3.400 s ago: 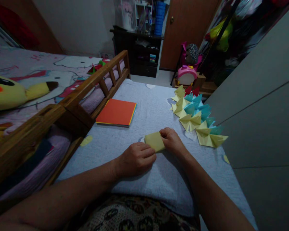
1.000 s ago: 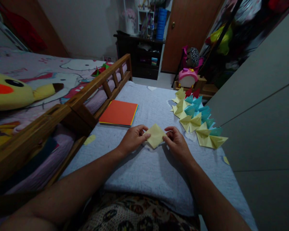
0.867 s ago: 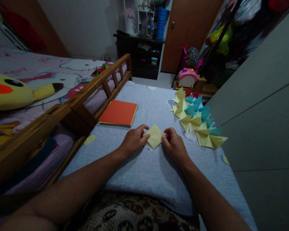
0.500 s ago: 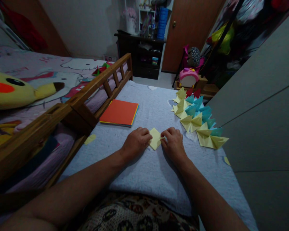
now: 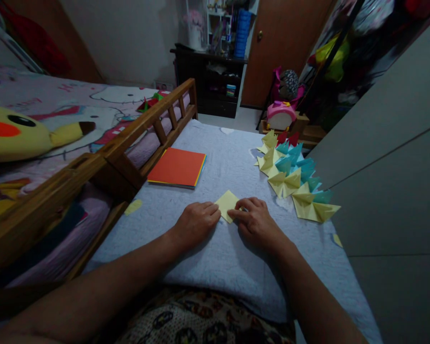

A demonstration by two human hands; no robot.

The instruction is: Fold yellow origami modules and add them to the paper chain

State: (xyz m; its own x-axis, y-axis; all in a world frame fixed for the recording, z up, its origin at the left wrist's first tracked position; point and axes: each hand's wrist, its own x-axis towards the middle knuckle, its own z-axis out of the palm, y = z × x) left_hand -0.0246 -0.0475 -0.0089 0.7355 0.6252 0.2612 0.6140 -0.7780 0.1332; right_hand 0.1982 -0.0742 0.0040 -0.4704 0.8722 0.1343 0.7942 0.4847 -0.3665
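A small square of pale yellow origami paper lies on the cloth-covered surface with one corner pointing away from me. At its left corner, my left hand grips the edge with closed fingers. My right hand is on the opposite side, its thumb and index finger pinching the right part and covering that corner. To the right stand several folded paper pieces in rows, yellow ones in front of blue ones. A stack of square paper, orange on top, lies at the left.
A wooden bed rail runs along the left, with a yellow plush toy on the bed beyond it. A pale cabinet panel borders the right. Past the far edge are a dark cabinet and a pink toy.
My right thumb and fingers have moved left and over the paper's right part. My left hand has shifted slightly left and down, still at the left corner.
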